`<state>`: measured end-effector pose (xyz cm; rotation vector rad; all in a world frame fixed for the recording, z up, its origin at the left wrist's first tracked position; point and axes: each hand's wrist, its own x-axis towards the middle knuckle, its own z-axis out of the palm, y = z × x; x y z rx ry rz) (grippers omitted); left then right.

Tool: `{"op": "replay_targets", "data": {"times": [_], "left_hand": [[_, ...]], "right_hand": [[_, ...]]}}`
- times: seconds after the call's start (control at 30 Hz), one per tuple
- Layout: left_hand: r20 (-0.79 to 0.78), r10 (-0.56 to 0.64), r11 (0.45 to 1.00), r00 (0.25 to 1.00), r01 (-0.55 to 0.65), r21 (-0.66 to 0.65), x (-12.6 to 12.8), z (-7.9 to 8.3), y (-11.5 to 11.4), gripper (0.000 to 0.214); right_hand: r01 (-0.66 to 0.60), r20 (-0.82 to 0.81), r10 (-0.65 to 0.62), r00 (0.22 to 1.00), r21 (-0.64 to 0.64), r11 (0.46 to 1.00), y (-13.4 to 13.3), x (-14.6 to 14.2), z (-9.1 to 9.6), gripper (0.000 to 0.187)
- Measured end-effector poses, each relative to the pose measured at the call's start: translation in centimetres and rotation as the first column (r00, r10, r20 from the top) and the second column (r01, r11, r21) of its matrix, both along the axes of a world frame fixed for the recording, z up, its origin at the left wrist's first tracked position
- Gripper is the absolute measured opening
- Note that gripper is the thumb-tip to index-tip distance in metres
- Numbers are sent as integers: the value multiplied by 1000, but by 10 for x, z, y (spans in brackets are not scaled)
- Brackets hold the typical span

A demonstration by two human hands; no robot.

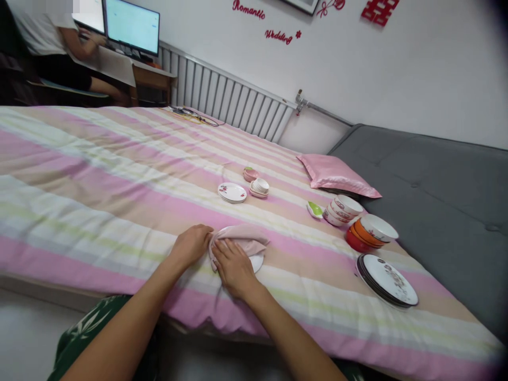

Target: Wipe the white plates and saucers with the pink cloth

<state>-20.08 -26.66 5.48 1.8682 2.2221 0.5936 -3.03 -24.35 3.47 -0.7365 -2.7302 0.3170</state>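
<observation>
A white plate point(257, 261) lies on the striped bed cover point(119, 174) near the front edge, mostly hidden under a pink cloth point(248, 236). My left hand point(191, 244) grips the plate's left rim, fingers curled. My right hand point(234, 267) lies flat on the cloth and presses it onto the plate.
Further back sit a stack of small plates point(232, 192), small cups point(260, 187) and a pink dish point(250, 173). To the right are a green spoon dish point(315, 210), stacked bowls point(343, 210), orange bowls point(371, 234), large plates point(387, 279), a pink pillow point(335, 174). A person sits at a desk far left.
</observation>
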Motion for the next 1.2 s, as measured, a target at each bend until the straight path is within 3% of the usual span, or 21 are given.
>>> {"op": "replay_targets", "data": {"times": [0.27,0.63,0.77,0.97,1.2], "left_hand": [[15,0,1000,1000,0,-13,-1,3,-1,31],[20,2,1000,1000,-2,6,1,4,-3,35],[21,-1,1000,1000,1,9,0,1,-3,35],[34,-40,999,999,40,3,4,3,-2,33],[-16,-120,993,993,120,8,20,-5,-1,32]], "right_hand": [[123,22,-121,992,-106,987,33,-26,8,38],[297,5,-301,954,-180,938,79,-12,0,40],[364,-8,-375,927,-218,906,80,2,-2,40],[506,-15,-532,846,-289,813,70,30,-8,43],[577,10,-620,784,-380,723,54,54,-3,37]]}}
